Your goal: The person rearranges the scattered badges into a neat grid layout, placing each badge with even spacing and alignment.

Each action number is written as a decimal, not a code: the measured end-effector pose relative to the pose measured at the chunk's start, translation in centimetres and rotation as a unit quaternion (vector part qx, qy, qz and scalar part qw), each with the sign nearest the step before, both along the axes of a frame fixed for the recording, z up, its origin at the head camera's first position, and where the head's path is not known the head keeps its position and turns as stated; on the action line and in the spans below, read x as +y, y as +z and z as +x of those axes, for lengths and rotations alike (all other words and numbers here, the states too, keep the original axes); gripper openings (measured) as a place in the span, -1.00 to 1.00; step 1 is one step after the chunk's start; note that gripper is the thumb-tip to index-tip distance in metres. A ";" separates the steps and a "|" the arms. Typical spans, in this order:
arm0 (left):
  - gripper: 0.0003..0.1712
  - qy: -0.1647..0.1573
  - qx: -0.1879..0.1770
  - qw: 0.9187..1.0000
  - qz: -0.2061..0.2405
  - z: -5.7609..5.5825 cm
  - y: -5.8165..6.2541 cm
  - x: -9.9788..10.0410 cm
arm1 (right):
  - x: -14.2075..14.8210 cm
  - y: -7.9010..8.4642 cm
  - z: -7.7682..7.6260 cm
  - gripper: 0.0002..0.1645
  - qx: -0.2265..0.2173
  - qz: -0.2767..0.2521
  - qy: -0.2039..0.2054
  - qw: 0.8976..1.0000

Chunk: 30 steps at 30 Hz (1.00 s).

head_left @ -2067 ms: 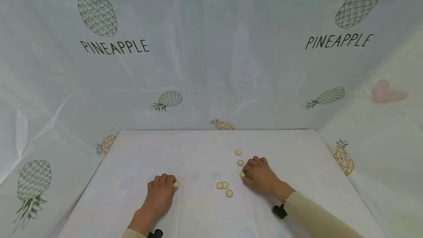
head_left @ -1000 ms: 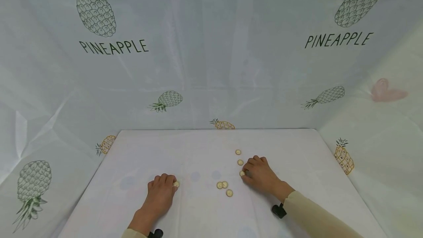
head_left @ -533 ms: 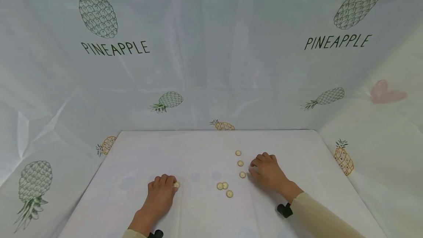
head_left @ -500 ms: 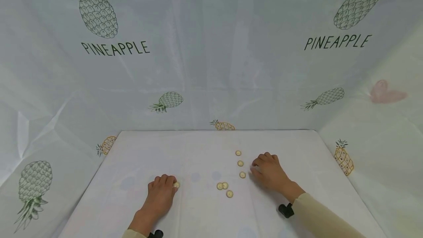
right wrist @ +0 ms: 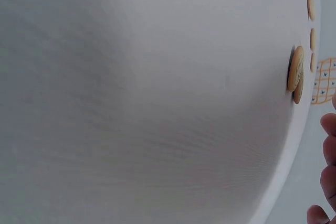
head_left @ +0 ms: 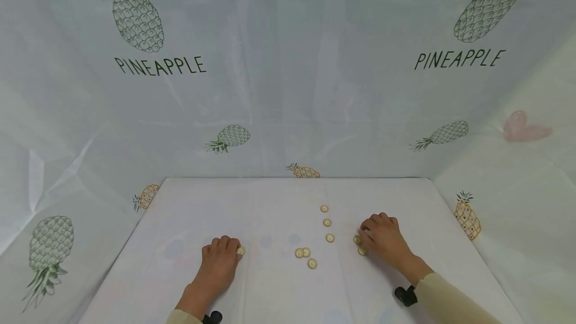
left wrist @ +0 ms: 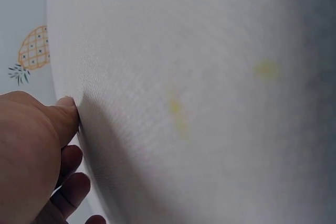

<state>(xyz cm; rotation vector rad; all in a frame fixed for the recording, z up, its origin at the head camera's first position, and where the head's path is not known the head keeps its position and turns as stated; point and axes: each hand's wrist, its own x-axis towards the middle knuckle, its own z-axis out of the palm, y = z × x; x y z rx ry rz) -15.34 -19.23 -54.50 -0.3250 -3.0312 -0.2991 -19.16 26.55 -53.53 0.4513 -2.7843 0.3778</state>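
Note:
In the head view my left hand (head_left: 219,262) rests on the white cloth, thumb and index finger on either side of a pale round wooden game piece (head_left: 240,251). The left wrist view shows the thumb (left wrist: 65,114) against the cloth and curled fingers below it; that piece is hidden there. My right hand (head_left: 386,240) is loosely bent just over two more wooden pieces, an upper one (head_left: 357,239) and a lower one (head_left: 362,251). In the right wrist view this pair (right wrist: 295,69) overlaps, the nearer one marked on top, and the fingers (right wrist: 329,150) stand apart from it.
Left of my right hand, three pieces form a slanting column, the nearest piece (head_left: 330,238) lowest. Two touching pieces (head_left: 299,253) and a single one (head_left: 312,263) lie mid-table. The cloth-covered table (head_left: 279,284) ends at the pineapple-print curtain (head_left: 288,89).
My right hand has let go of the lowest piece in the column and moved right; two pieces now show by its fingers. The left hand has kept its place.

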 end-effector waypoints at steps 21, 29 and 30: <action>-0.76 -0.025 0.012 1.000 -0.013 -0.1 0.3 -0.4 | 0.0 -0.2 1.0 -0.87 0.001 -0.008 -0.001 1.000; -0.76 -0.029 0.024 0.999 -0.021 0.1 0.4 -0.2 | -0.6 -0.4 1.0 -0.77 -0.030 0.008 -0.013 0.999; -0.76 -0.028 0.022 0.999 -0.020 0.1 0.5 -0.2 | -0.7 -0.5 1.0 -0.77 -0.034 0.011 -0.015 0.999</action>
